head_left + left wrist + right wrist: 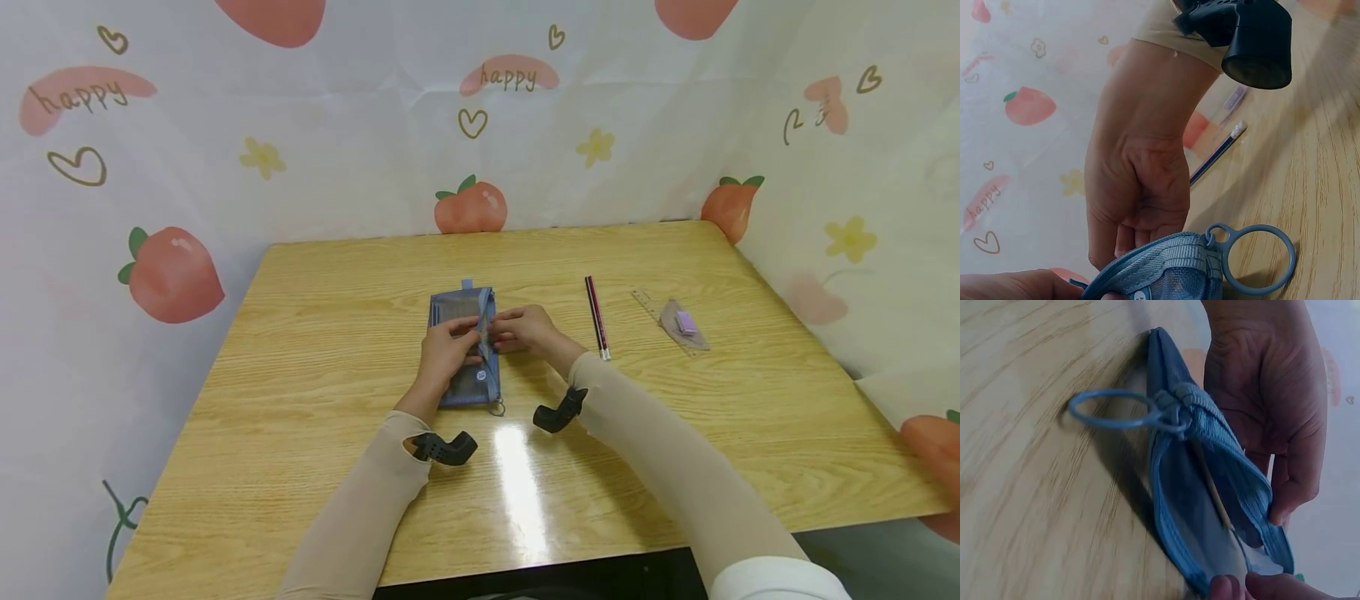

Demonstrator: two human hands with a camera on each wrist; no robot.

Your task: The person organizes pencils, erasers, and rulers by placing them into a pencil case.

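A blue mesh pencil case (459, 305) lies on the table with its zip opening parted along the right side. My left hand (442, 357) reaches over the case and pinches the left edge of that opening between thumb and finger. From the other side, my right hand (529, 328) holds the opposite zipped edge. In the right wrist view the mouth gapes, and a thin wooden-coloured stick (1213, 494) shows inside along the wall. A blue ring (1113, 393) hangs at the near end of the zip. My right hand's fingers are partly hidden behind the fabric in the left wrist view.
Right of the case lie two pencils (597, 317) side by side. Farther right are a clear ruler (647, 307), a protractor (693, 339) and a purple eraser (686, 322) on top of it. A patterned cloth (360, 167) borders the wooden table (315, 350).
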